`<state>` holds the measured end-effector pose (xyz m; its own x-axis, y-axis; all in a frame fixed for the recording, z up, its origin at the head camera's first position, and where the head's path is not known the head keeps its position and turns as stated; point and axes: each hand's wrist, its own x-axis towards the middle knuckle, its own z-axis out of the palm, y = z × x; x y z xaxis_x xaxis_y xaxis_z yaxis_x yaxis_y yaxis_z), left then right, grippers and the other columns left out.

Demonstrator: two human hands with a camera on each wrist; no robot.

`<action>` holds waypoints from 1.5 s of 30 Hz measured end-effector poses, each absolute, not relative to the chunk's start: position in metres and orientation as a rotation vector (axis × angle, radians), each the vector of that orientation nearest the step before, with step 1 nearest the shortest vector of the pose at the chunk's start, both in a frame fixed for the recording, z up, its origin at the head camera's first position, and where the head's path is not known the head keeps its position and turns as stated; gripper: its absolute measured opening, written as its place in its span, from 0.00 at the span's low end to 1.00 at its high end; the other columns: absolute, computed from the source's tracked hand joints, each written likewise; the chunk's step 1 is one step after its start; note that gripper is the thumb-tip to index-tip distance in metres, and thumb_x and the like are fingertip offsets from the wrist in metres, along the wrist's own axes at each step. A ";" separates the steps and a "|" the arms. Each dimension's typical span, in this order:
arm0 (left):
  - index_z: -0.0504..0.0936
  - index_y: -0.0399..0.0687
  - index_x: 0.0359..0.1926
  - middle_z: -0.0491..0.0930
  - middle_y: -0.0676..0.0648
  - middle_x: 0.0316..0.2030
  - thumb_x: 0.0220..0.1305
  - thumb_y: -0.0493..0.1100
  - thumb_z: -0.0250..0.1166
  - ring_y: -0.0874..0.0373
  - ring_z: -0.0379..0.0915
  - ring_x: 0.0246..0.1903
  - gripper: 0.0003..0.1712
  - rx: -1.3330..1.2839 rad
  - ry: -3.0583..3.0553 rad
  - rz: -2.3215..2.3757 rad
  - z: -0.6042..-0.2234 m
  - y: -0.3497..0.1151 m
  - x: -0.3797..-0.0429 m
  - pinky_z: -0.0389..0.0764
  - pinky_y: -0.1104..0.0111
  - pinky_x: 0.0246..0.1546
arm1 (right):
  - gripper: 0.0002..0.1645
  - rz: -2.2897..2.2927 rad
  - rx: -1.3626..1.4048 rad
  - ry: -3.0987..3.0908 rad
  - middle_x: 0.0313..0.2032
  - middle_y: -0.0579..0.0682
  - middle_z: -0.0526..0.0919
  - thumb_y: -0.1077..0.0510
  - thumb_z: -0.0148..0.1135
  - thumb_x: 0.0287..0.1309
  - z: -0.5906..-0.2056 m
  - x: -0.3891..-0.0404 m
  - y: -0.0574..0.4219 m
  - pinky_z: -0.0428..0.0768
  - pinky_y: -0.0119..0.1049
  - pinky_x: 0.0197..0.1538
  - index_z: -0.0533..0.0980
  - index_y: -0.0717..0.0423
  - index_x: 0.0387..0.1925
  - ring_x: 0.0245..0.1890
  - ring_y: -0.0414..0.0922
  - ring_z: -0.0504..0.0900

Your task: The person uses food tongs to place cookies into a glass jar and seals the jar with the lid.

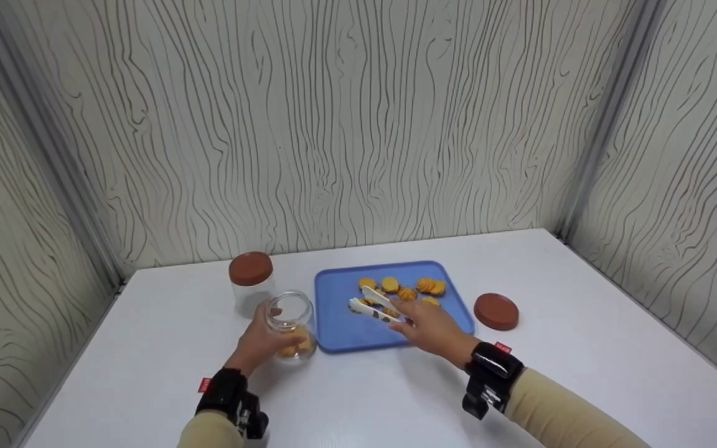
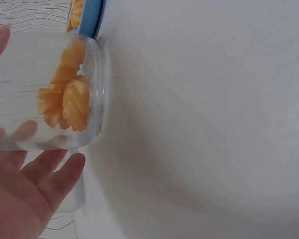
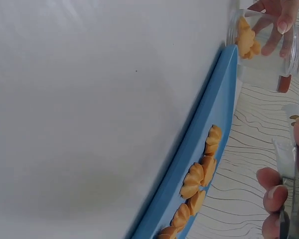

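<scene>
My left hand (image 1: 260,341) holds a clear, lidless jar (image 1: 290,316) upright at the left edge of the blue tray (image 1: 338,330). Several golden, ridged cookies (image 2: 75,102) lie at the bottom of that jar. White tongs (image 1: 368,308) with dark patches are gripped in my right hand (image 1: 432,326), above the tray. Their two arms stand apart, and the right wrist view shows nothing between the tips. Beneath and beyond the tongs, several more cookies (image 1: 407,294) are spread over the tray; the tongs and hand partly cover some.
Behind my left hand stands a second clear jar (image 1: 248,297) with a brown lid (image 1: 251,267) on it. A loose brown lid (image 1: 496,311) lies on the white table (image 1: 358,398) to the tray's right. Wood-grain patterned panels (image 1: 333,124) enclose the back and sides.
</scene>
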<state>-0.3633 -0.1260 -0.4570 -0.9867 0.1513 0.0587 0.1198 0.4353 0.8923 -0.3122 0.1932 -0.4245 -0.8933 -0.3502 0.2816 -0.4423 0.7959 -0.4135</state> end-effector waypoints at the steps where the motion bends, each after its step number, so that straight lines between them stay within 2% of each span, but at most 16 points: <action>1: 0.55 0.32 0.67 0.67 0.31 0.61 0.44 0.43 0.80 0.38 0.65 0.59 0.56 0.244 2.633 1.633 -0.457 -0.126 -0.363 0.64 0.47 0.61 | 0.31 0.709 0.619 -2.795 0.22 0.41 0.68 0.54 0.62 0.64 -0.425 -0.312 0.194 0.65 0.32 0.25 0.70 0.67 0.63 0.23 0.38 0.65; 7: 0.55 0.34 0.67 0.66 0.31 0.62 0.44 0.44 0.80 0.38 0.64 0.60 0.56 0.218 2.611 1.635 -0.457 -0.127 -0.362 0.63 0.46 0.61 | 0.31 0.716 0.577 -2.810 0.23 0.42 0.70 0.55 0.63 0.63 -0.431 -0.314 0.200 0.66 0.33 0.26 0.71 0.67 0.62 0.24 0.39 0.66; 19: 0.56 0.34 0.67 0.67 0.32 0.61 0.43 0.44 0.80 0.38 0.64 0.60 0.56 0.222 2.604 1.650 -0.458 -0.126 -0.363 0.63 0.46 0.61 | 0.31 0.758 0.475 -2.874 0.17 0.41 0.60 0.55 0.62 0.63 -0.441 -0.316 0.209 0.59 0.33 0.24 0.70 0.67 0.63 0.19 0.39 0.60; 23: 0.56 0.34 0.67 0.67 0.32 0.61 0.43 0.45 0.80 0.38 0.64 0.60 0.56 0.218 2.595 1.662 -0.459 -0.126 -0.364 0.63 0.47 0.62 | 0.30 0.747 0.428 -2.901 0.18 0.43 0.63 0.56 0.62 0.63 -0.446 -0.317 0.213 0.64 0.37 0.29 0.70 0.66 0.63 0.22 0.41 0.64; 25: 0.55 0.34 0.67 0.67 0.32 0.61 0.43 0.45 0.80 0.39 0.64 0.60 0.57 0.226 2.609 1.648 -0.460 -0.127 -0.365 0.64 0.47 0.61 | 0.30 0.736 0.411 -2.902 0.23 0.50 0.75 0.56 0.63 0.62 -0.448 -0.318 0.216 0.73 0.42 0.35 0.71 0.66 0.62 0.28 0.45 0.74; 27: 0.55 0.33 0.67 0.67 0.32 0.61 0.43 0.46 0.80 0.38 0.64 0.60 0.57 0.236 2.628 1.627 -0.461 -0.127 -0.365 0.64 0.47 0.61 | 0.31 0.738 0.407 -2.894 0.35 0.59 0.82 0.55 0.63 0.61 -0.449 -0.318 0.218 0.77 0.49 0.44 0.71 0.67 0.62 0.38 0.52 0.79; 30: 0.55 0.33 0.67 0.67 0.32 0.61 0.43 0.47 0.80 0.38 0.64 0.60 0.58 0.233 2.653 1.588 -0.461 -0.128 -0.366 0.64 0.47 0.61 | 0.31 0.744 0.401 -2.888 0.50 0.65 0.81 0.55 0.63 0.61 -0.450 -0.317 0.220 0.75 0.55 0.53 0.71 0.67 0.62 0.50 0.59 0.79; 38: 0.56 0.33 0.67 0.68 0.32 0.61 0.43 0.47 0.80 0.38 0.64 0.60 0.57 0.220 2.657 1.581 -0.462 -0.127 -0.367 0.64 0.47 0.61 | 0.32 0.710 0.280 -2.926 0.42 0.57 0.83 0.53 0.65 0.60 -0.452 -0.319 0.220 0.76 0.50 0.47 0.72 0.64 0.62 0.37 0.47 0.76; 42: 0.54 0.33 0.68 0.67 0.32 0.61 0.43 0.47 0.80 0.38 0.63 0.61 0.58 0.207 2.638 1.592 -0.461 -0.127 -0.367 0.63 0.47 0.62 | 0.33 0.689 0.227 -2.945 0.40 0.57 0.83 0.52 0.65 0.59 -0.454 -0.321 0.220 0.76 0.51 0.48 0.72 0.64 0.62 0.37 0.48 0.77; 45: 0.54 0.33 0.68 0.67 0.32 0.62 0.43 0.47 0.80 0.38 0.63 0.61 0.58 0.200 2.625 1.602 -0.460 -0.127 -0.366 0.63 0.47 0.62 | 0.33 0.677 0.197 -2.960 0.45 0.59 0.83 0.52 0.65 0.60 -0.457 -0.323 0.222 0.76 0.51 0.50 0.71 0.64 0.63 0.41 0.50 0.78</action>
<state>-0.3662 -0.1270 -0.4601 -0.9898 0.1417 0.0160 0.0791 0.4516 0.8887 -0.3230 0.2216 -0.4566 -0.9868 -0.1036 0.1245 -0.1474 0.8928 -0.4256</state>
